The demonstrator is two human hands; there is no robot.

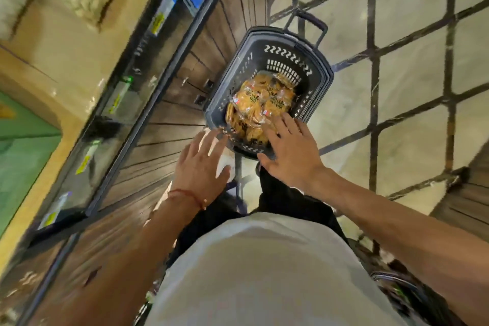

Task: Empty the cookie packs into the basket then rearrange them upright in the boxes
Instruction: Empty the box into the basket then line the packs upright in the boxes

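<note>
Several cookie packs (260,107) flat in basket (317,79), right hand (288,151) over them.

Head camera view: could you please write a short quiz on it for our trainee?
1. True or false: the cookie packs lie inside the dark shopping basket.
2. Whose fingers overlap the packs in this view? A: left hand. B: right hand.
3. Fill in: both hands hold nothing, and their fingers are ____ (spread or curled).
Key: 1 true; 2 B; 3 spread.
</note>
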